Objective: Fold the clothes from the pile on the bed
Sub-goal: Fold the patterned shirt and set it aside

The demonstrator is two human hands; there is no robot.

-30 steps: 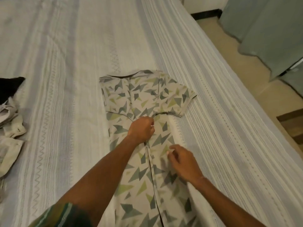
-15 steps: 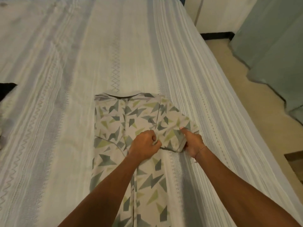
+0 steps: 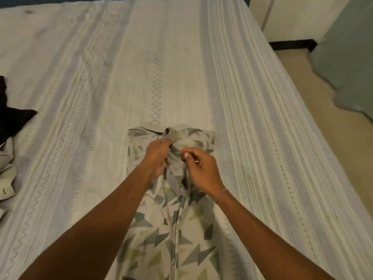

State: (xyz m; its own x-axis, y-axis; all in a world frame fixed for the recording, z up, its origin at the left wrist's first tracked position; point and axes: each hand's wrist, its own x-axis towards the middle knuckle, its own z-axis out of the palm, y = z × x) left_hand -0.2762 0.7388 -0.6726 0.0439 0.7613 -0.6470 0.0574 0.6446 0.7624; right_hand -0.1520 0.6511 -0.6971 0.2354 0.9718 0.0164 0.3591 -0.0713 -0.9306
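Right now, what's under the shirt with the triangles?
The striped bedspread lies under the shirt; it shows all around it. Both hands, left and right, grip bunched cloth near the collar. Anything between shirt and bedspread is covered, so I cannot tell.

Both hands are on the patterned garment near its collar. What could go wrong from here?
1. Both the left hand and right hand bunch the patterned garment near its collar, so creases may get folded in.
2. The garment lies toward the bed's right side; pulling that way could drag cloth over the edge.
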